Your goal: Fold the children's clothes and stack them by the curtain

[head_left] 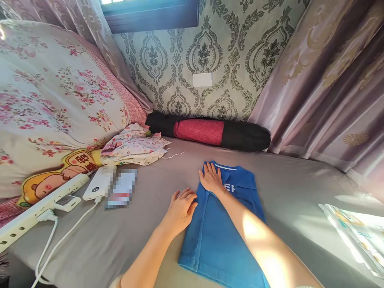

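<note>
A blue T-shirt [223, 236] lies folded into a long shape on the grey sheet. Its neckline, with a white strip inside, points away from me, and white letters show partly on the chest. My right hand [211, 179] rests flat on the shirt's upper left part, fingers spread. Just left of the shirt's left edge is my left hand [182, 208], its fingers loosely bent and apart, with nothing visible in it. Whether its fingertips touch the cloth, I cannot tell. My right forearm covers part of the shirt's right side.
A black and red rolled bag [199, 132] lies along the wall. On the left are a crumpled floral cloth [135, 146], a power bank [100, 183], a blurred flat item [121, 189], a power strip [45, 210] and white cables. A printed packet [357, 236] lies at right.
</note>
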`<control>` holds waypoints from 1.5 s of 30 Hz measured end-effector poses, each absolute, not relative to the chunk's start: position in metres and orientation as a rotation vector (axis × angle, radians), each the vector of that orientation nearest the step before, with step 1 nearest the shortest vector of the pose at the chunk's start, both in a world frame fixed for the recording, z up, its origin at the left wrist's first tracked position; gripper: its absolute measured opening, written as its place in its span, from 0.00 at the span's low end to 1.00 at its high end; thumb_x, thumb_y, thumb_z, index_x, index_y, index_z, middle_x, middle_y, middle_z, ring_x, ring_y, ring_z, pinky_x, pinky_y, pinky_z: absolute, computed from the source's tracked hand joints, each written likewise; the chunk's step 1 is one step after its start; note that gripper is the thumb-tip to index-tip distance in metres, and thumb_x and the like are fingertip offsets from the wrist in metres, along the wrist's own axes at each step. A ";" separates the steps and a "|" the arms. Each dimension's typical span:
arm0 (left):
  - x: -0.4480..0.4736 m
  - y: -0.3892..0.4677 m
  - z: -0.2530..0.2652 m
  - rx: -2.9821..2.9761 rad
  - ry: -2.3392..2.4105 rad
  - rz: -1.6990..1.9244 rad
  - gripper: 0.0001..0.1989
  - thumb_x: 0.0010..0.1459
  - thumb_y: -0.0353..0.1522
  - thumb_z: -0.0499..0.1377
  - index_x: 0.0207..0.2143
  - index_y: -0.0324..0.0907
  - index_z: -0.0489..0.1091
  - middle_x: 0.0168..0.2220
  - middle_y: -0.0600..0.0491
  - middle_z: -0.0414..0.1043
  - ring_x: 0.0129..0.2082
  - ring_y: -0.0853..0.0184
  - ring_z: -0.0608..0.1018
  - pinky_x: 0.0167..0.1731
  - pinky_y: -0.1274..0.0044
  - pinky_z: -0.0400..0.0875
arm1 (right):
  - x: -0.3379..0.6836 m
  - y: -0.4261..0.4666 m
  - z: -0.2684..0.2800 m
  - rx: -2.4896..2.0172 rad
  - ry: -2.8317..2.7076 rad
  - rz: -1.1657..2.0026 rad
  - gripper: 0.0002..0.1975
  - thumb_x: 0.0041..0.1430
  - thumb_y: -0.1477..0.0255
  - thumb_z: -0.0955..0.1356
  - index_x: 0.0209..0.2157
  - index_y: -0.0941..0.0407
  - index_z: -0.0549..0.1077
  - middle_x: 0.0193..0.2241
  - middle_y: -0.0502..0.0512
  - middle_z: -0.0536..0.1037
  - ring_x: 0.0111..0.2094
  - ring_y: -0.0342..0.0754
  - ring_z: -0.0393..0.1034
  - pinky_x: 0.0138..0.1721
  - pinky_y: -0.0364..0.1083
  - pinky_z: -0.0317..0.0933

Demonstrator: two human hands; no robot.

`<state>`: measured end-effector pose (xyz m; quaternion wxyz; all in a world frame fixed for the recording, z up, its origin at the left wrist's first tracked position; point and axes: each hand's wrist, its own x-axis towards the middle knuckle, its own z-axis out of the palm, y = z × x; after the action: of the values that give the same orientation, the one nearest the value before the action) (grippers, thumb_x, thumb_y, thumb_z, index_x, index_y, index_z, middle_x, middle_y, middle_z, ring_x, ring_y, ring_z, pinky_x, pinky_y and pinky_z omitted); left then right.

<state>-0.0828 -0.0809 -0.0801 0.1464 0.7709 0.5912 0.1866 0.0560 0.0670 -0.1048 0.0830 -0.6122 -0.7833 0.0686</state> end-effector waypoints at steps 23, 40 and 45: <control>-0.096 -0.074 -0.075 1.878 1.860 0.931 0.13 0.63 0.32 0.48 0.36 0.41 0.73 0.32 0.52 0.74 0.27 0.70 0.72 0.28 0.78 0.62 | 0.048 -0.001 -0.091 -1.731 -2.446 0.219 0.32 0.67 0.62 0.49 0.64 0.69 0.51 0.66 0.63 0.47 0.67 0.54 0.36 0.64 0.56 0.31; -0.101 -0.071 -0.077 1.793 1.966 0.968 0.13 0.62 0.31 0.49 0.37 0.40 0.74 0.32 0.51 0.75 0.26 0.70 0.72 0.28 0.79 0.60 | 0.045 -0.067 -0.096 -1.576 -2.504 0.259 0.32 0.66 0.62 0.49 0.65 0.68 0.50 0.66 0.62 0.43 0.67 0.53 0.31 0.65 0.57 0.27; -0.103 -0.073 -0.076 1.779 1.990 0.967 0.13 0.62 0.32 0.50 0.37 0.40 0.74 0.32 0.51 0.75 0.26 0.70 0.72 0.28 0.79 0.60 | 0.046 -0.080 -0.084 -1.573 -2.503 0.321 0.32 0.66 0.62 0.50 0.65 0.67 0.50 0.66 0.62 0.43 0.67 0.53 0.32 0.65 0.58 0.28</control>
<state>-0.1030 -0.0726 -0.0760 0.1509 0.6195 0.6930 0.3366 0.0456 -0.0799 -0.0841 0.0840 -0.5272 -0.8387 0.1074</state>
